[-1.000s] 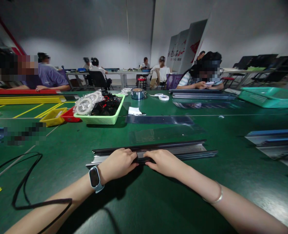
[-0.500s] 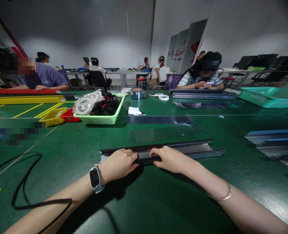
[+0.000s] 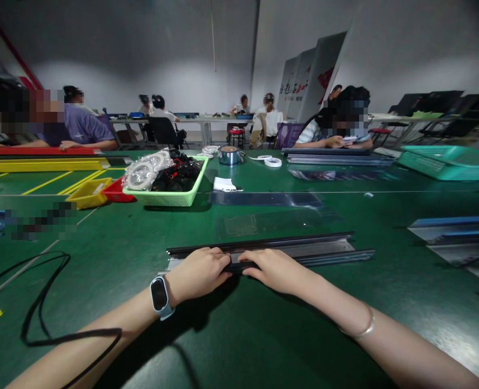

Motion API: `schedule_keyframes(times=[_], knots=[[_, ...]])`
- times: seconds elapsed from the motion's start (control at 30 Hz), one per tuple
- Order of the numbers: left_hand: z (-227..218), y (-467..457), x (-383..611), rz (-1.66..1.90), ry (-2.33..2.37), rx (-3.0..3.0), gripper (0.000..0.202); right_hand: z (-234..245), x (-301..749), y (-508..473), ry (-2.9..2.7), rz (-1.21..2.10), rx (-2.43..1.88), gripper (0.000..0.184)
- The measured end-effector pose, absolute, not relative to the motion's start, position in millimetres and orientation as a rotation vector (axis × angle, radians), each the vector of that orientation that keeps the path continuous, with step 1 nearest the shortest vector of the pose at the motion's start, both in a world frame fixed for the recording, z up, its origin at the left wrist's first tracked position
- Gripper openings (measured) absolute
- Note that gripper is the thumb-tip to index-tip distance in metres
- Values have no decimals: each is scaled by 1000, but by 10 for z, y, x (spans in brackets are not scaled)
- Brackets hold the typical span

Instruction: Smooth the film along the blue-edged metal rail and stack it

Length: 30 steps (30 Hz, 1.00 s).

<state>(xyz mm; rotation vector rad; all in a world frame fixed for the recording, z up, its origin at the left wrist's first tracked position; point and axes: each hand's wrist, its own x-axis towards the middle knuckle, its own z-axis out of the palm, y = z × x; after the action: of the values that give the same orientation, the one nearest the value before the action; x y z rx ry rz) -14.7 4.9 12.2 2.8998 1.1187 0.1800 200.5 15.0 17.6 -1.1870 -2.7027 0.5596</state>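
1. Head view, the only one: the long metal channel (image 3: 318, 247) is on the table (image 3: 263, 335), right at the hands. Long axis runs left to right, right end angled slightly farther away.
2. Left hand (image 3: 202, 271) is nearer its left end; right hand (image 3: 272, 268) sits around the middle, so more of it sticks out on the right.
3. Both hands are mostly closed, fingers curled over the near edge with thumbs on the near side. Looks like a light pinch, tbh can't tell how firm.
4. Materials: dull silver trough, dark ridged rails. Just past it lies a thin see-through film strip (image 3: 280, 220); far left, a light green perforated plastic basket (image 3: 166, 199). Tabletop's smooth green, kinda shiny.
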Motion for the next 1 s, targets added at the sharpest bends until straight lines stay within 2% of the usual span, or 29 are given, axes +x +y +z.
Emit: schedule_keyframes(times=[0.27,0.6,1.0], knots=[[132,44,-145,143,1157,2901,23,255,2107,184,-2732,548,-1302,24],[120,58,-151,158,1159,2900,26,434,2288,257,-2792,516,-1480,30],[131,55,-131,145,1153,2882,22,179,2061,176,-2707,484,-1120,29]])
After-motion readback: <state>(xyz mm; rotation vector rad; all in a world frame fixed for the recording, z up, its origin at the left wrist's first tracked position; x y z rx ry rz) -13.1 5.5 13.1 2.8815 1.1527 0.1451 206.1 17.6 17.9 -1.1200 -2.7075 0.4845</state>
